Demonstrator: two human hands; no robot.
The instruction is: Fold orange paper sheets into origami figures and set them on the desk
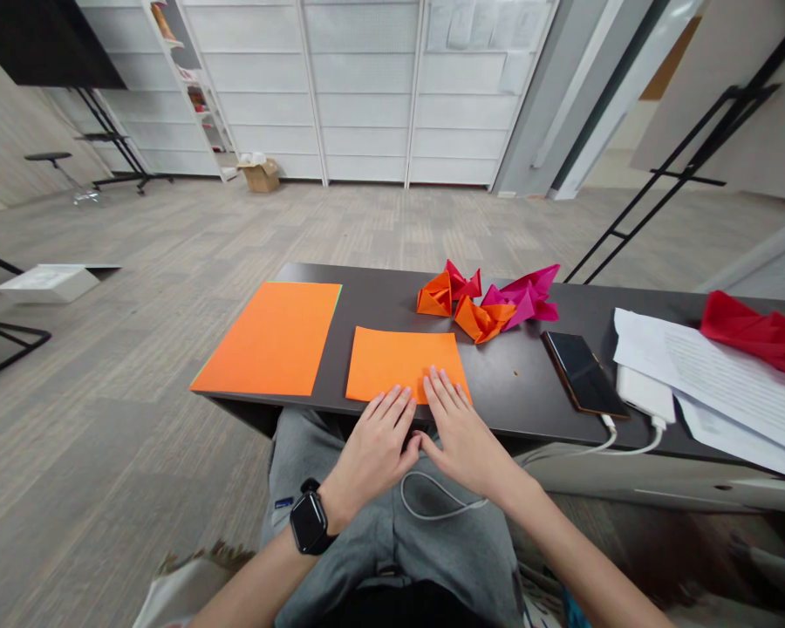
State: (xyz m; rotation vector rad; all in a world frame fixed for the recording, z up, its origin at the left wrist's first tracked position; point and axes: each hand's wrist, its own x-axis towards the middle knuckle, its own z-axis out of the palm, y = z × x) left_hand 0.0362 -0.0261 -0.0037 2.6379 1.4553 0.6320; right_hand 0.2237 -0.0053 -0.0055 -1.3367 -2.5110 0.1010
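An orange sheet (402, 356), wider than it is deep, lies at the front edge of the dark table (379, 296). My left hand (378, 445) rests its fingertips on the sheet's near edge, fingers stretched out. Beside it my right hand (461, 432) lies with extended fingers over the sheet's near right part. The two thumbs meet or nearly meet just off the table edge. Further left is a larger stack of orange paper (275, 336) with a thin green edge showing.
Folded orange (481, 319), red and magenta (529, 295) paper shapes stand behind the sheet to the right. A phone (582, 372), a white power bank (645, 394) with cables, printed papers (726, 371) and a red folded piece (755, 336) lie further right.
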